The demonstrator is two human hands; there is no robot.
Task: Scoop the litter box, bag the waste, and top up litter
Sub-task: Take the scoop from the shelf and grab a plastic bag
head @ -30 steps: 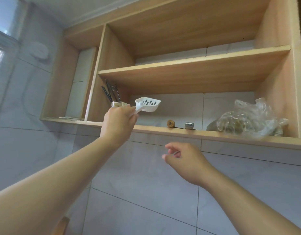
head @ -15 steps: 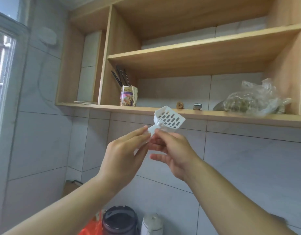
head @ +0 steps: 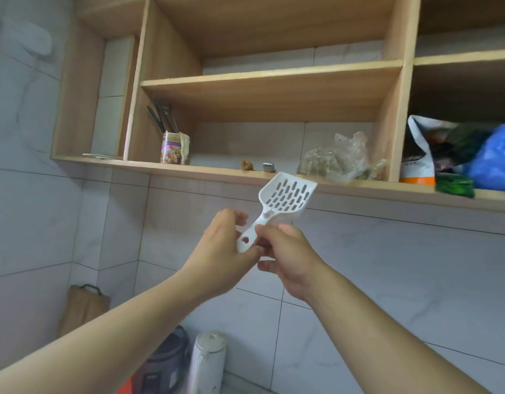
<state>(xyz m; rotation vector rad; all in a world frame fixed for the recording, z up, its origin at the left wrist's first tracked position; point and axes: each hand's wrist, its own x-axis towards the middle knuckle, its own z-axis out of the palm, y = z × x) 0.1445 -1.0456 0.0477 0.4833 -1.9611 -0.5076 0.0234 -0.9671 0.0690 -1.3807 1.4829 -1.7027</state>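
Note:
A white slotted litter scoop [head: 285, 194] is held up in front of the tiled wall, its slotted head tilted up to the right, just below the wooden shelf [head: 206, 173]. My left hand [head: 220, 251] touches the end of the handle with its fingertips and thumb. My right hand [head: 288, 257] grips the handle from the right, fingers curled round it. No litter box is in view.
On the shelf stand a tin with dark utensils [head: 171, 147], a clear plastic bag [head: 339, 160], a white and orange pouch [head: 417, 155] and a blue bag [head: 495, 160]. Below are a dark cooker [head: 163, 362], a white kettle [head: 207, 362] and a brown paper bag [head: 83, 305].
The scoop came off the shelf in my left hand and moved down toward the middle. My right hand rose to meet it and now grips the handle. The view turned slightly right.

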